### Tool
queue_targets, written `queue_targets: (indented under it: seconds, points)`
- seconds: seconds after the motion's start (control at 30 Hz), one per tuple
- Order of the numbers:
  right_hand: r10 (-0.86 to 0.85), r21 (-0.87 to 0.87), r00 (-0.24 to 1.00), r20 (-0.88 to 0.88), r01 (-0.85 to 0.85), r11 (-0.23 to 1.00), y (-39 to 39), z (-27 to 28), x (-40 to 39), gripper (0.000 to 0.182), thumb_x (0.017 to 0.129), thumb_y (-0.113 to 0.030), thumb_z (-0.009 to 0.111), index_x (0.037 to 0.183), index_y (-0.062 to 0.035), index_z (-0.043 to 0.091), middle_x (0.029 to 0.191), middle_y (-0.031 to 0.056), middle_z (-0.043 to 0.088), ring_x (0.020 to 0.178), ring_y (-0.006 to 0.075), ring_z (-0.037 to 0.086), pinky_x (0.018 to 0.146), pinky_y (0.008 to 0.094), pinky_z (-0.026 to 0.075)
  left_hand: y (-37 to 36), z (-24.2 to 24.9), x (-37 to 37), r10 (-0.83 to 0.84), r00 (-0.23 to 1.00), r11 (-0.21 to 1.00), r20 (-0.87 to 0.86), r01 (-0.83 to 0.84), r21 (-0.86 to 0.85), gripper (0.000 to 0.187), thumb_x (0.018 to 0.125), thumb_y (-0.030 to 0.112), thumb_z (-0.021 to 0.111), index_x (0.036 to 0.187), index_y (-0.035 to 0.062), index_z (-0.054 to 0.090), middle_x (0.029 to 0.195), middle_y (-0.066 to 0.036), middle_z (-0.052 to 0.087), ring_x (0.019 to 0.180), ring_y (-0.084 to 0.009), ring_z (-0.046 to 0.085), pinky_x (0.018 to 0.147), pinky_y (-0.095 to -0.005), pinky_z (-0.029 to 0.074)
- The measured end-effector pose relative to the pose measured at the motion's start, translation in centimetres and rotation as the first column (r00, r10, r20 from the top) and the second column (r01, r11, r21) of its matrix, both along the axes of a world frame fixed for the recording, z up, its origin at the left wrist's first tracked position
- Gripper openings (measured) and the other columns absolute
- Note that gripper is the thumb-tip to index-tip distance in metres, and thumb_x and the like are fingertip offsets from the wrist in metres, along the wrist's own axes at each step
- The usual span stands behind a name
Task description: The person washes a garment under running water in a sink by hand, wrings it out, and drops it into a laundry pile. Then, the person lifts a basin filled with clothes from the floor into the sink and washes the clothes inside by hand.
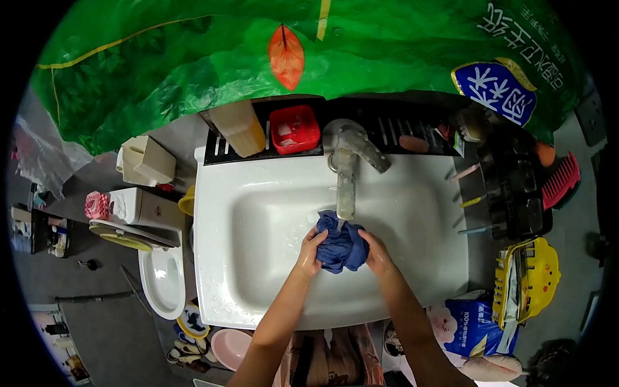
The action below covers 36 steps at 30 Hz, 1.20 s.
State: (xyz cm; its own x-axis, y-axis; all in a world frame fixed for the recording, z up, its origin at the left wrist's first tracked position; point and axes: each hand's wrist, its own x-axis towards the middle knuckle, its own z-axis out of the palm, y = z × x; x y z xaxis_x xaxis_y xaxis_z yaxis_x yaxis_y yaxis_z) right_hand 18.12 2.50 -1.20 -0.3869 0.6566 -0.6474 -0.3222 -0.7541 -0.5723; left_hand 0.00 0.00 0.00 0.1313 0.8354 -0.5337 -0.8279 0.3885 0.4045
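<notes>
A bunched blue cloth (342, 245) is held over the white sink basin (258, 226), directly under the spout of the metal faucet (347, 187). My left hand (311, 251) grips its left side, with the thumb on top. On the right side, my right hand (378, 253) is closed on the same cloth. A little water seems to run from the spout onto the fabric. Both palms and the underside of the cloth are hidden.
A red soap box (294, 129) and a yellowish bottle (242, 132) stand behind the sink. Green plastic packaging (193, 58) spans the top. Right of the sink are a black holder (512, 187) and yellow basket (538, 277); a toilet (162, 274) is left.
</notes>
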Motion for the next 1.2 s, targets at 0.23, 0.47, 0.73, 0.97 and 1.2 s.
queue_targets:
  seconds: [0.23,0.47,0.73,0.97,1.2]
  points:
    - [-0.138,-0.229,0.933,-0.332,0.062,0.971,0.2,1.6,-5.0,0.043,0.085,-0.047,0.042,0.108,-0.0122,0.051,0.095,0.0054,0.058,0.088,0.0172,0.056,0.081,0.0331,0.044,-1.5,2.5,4.1,0.239,0.386,0.949,-0.891,0.102,0.298,0.027,0.07,0.017,0.068,0.084,0.0032,0.05,0.077,-0.009,0.057,0.068,-0.0131,0.052,0.064,-0.0258,0.043]
    - [-0.236,-0.1,0.84,-0.489,0.215,0.971,0.2,-3.9,-5.6,0.04,0.084,-0.042,0.047,0.1,-0.006,0.054,0.088,0.0047,0.059,0.077,0.0166,0.058,0.066,0.0316,0.049,-1.6,2.4,5.5,0.34,0.006,0.907,-0.941,0.263,0.329,0.025,0.065,0.025,0.067,0.061,0.0069,0.05,0.052,-0.013,0.051,0.047,-0.0297,0.05,0.047,-0.0359,0.04]
    - [-0.223,-0.135,0.974,-0.021,0.219,0.966,-2.5,4.4,-5.7,0.03,0.079,-0.022,0.058,0.105,-0.006,0.053,0.099,0.0061,0.058,0.085,0.0176,0.058,0.078,0.0338,0.047,2.2,-2.4,0.4,0.078,0.262,0.997,-0.962,-0.024,0.074,0.019,0.076,0.02,0.063,0.074,0.0026,0.054,0.062,-0.005,0.053,0.059,-0.0123,0.049,0.057,-0.0257,0.04]
    - [-0.403,0.177,0.907,-0.121,0.419,0.891,-1.4,4.5,0.5,0.043,0.076,-0.005,0.056,0.118,-0.0065,0.045,0.113,0.0076,0.051,0.107,0.0207,0.048,0.092,0.0352,0.038,0.9,-1.5,-1.7,0.097,0.88,0.961,-0.465,0.038,0.274,0.051,0.071,0.0,0.064,0.117,0.005,0.042,0.104,-0.007,0.051,0.086,-0.012,0.051,0.076,-0.0247,0.043]
    - [-0.462,0.265,0.862,-0.209,0.504,0.822,-0.6,6.0,1.9,0.049,0.073,0.001,0.053,0.12,-0.0065,0.041,0.112,0.0083,0.048,0.103,0.0229,0.048,0.092,0.0366,0.039,0.0,-2.6,-2.4,0.175,0.984,0.983,-0.011,-0.176,-0.06,0.074,0.06,-0.017,0.041,0.127,0.0107,0.027,0.112,-0.017,0.042,0.085,-0.025,0.054,0.072,-0.033,0.049]
